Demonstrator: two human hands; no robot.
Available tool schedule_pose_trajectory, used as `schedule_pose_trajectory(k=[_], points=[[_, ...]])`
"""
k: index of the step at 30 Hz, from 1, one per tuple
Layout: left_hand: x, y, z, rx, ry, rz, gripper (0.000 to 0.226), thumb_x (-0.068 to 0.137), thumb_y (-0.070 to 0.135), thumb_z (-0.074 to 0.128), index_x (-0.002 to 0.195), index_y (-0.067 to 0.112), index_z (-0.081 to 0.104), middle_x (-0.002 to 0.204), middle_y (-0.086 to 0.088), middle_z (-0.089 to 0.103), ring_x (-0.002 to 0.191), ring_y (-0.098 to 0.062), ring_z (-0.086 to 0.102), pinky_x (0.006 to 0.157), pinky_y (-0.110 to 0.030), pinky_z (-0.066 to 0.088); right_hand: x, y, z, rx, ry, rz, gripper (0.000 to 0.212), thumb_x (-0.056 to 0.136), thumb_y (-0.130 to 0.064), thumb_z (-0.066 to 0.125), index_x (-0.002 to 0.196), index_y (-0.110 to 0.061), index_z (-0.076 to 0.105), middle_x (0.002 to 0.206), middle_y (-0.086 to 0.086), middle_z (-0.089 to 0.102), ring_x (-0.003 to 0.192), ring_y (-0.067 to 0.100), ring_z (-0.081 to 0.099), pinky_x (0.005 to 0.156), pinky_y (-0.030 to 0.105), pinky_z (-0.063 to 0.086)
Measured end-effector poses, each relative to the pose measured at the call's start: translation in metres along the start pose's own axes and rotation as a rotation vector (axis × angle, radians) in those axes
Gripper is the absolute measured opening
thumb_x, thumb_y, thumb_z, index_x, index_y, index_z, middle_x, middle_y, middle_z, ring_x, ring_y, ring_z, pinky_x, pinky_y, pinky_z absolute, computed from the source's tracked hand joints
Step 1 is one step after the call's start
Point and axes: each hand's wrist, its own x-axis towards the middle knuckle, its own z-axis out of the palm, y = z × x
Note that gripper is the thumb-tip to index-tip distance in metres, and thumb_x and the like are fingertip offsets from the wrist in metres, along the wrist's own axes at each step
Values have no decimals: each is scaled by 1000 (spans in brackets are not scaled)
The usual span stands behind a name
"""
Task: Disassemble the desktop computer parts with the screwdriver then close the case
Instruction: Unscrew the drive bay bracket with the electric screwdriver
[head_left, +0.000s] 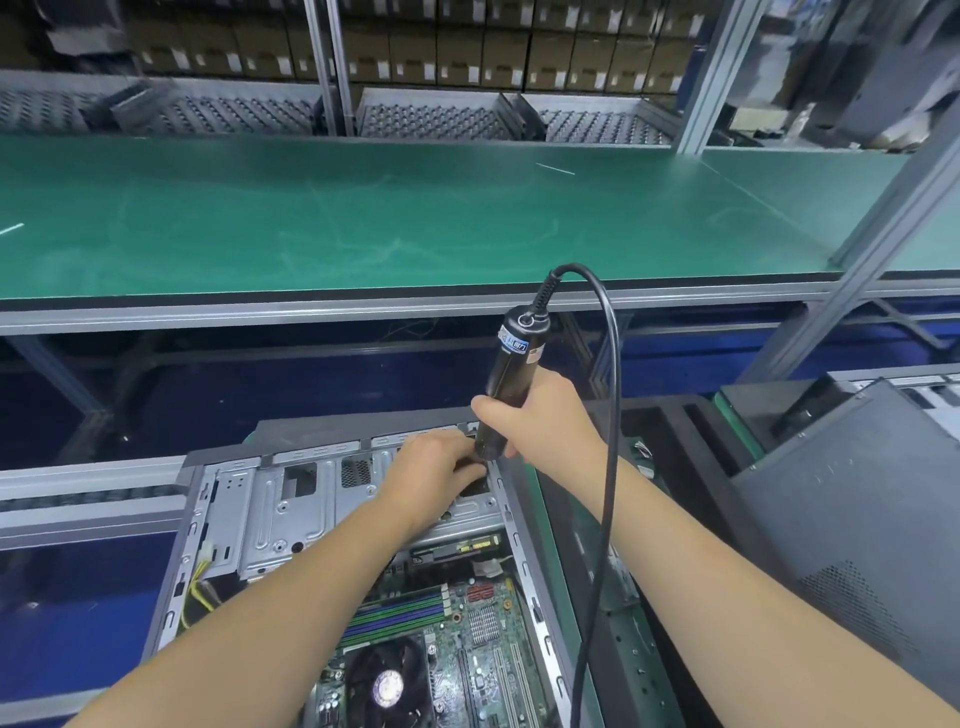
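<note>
An open desktop computer case (228, 519) lies flat in front of me, its silver drive cage (291, 509) at the far end and the green motherboard (467, 639) with a black CPU fan (387, 683) nearer me. My right hand (545, 415) grips a black corded electric screwdriver (511, 364), held nearly upright with its tip down at the case's far right corner. My left hand (436, 467) rests on the drive cage beside the tip, fingers curled around the bit area; what they touch is hidden.
A black side panel (852, 519) lies to the right of the case. The screwdriver cable (605, 467) loops down over my right forearm. Beyond the case runs a long green workbench (363, 218) with metal shelf posts (883, 234) and stacked boxes behind.
</note>
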Motion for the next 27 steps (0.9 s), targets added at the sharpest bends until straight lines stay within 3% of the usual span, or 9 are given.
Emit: schedule_pose_trajectory(k=[4, 8, 13, 16, 19, 22, 24, 27], points=[[-3, -1, 5, -47, 21, -38, 5, 91, 32, 71, 87, 30, 70, 81, 18, 64, 76, -4, 57, 70, -26, 46, 3, 4, 1, -2, -14, 8, 18, 84, -44, 71, 76, -31, 62, 72, -8, 70, 60, 4, 67, 62, 26, 54], [-6, 2, 7, -84, 48, -81, 22, 90, 30, 72, 77, 40, 57, 71, 25, 55, 71, 5, 53, 65, -12, 34, 7, 2, 2, -28, -26, 15, 22, 80, -53, 69, 75, -33, 61, 74, -18, 66, 71, 5, 65, 63, 25, 49], [-6, 4, 7, -113, 58, -96, 28, 90, 29, 72, 72, 40, 54, 71, 24, 56, 70, 2, 53, 64, -19, 38, 4, -10, 10, 151, 23, -1, 32, 79, -54, 75, 97, -50, 49, 88, -25, 64, 85, -5, 64, 64, 11, 44], [-5, 4, 8, -131, 42, -89, 9, 92, 31, 71, 84, 27, 70, 82, 17, 66, 78, -5, 59, 76, -30, 50, -3, -15, 19, 326, 105, -59, 40, 80, -39, 79, 97, -53, 45, 93, -18, 65, 88, -3, 65, 61, 6, 48], [-6, 2, 8, -159, 45, -82, 9, 92, 32, 70, 94, 25, 75, 90, 14, 71, 85, -8, 63, 82, -32, 53, -7, -14, 25, 403, 123, -79, 49, 79, -26, 82, 103, -51, 48, 91, -11, 66, 87, 5, 68, 68, 12, 54], [-6, 1, 8, -202, 53, -95, 6, 92, 29, 70, 92, 28, 76, 87, 18, 69, 83, -3, 63, 78, -27, 50, -8, -16, 27, 409, 85, -98, 60, 72, -34, 85, 118, -47, 48, 96, -20, 66, 91, 3, 68, 76, 20, 55], [-6, 1, 8, -210, 50, -93, 6, 92, 29, 69, 91, 29, 75, 85, 19, 67, 83, -2, 62, 77, -26, 50, -9, -17, 27, 407, 90, -137, 53, 72, -38, 84, 110, -53, 49, 92, -20, 67, 88, 1, 67, 71, 16, 54], [-6, 1, 8, -208, 22, -88, 7, 93, 31, 68, 91, 27, 73, 88, 15, 69, 85, -7, 63, 82, -34, 53, -6, -16, 25, 416, 129, -128, 37, 73, -40, 80, 98, -46, 55, 87, -6, 67, 80, 7, 67, 64, 10, 52]])
